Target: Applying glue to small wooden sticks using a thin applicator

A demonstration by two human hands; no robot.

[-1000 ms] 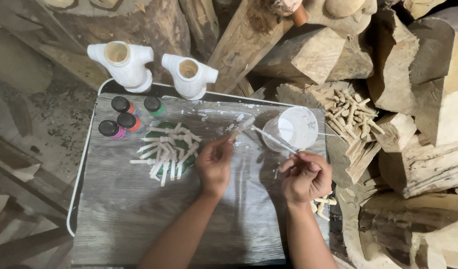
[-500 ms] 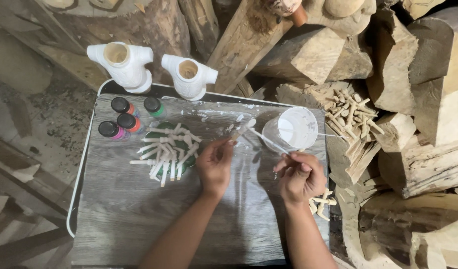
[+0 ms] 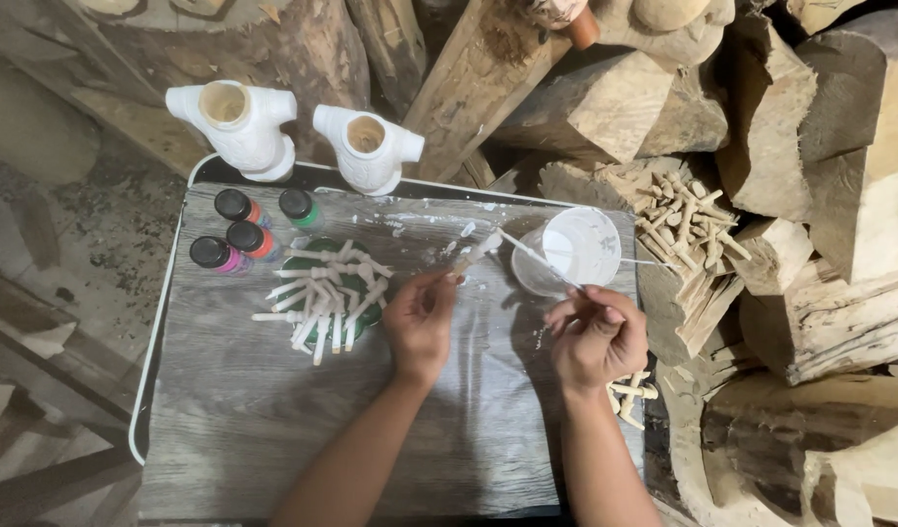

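At frame centre, the left hand (image 3: 420, 322) pinches a small wooden peg (image 3: 476, 252), fingers closed on it. The right hand (image 3: 593, 337), lower right, grips a thin paintbrush (image 3: 533, 256); since 1 second ago its tip has shifted from the white paint cup (image 3: 578, 249) toward the peg.

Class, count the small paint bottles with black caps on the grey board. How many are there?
4, clustered at the board's far left corner: two behind, two in front. None seems hidden.

Tabletop (image 3: 273, 429) near edge open; bottles (image 3: 236, 234), pegs (image 3: 322, 303) probably crowd left.
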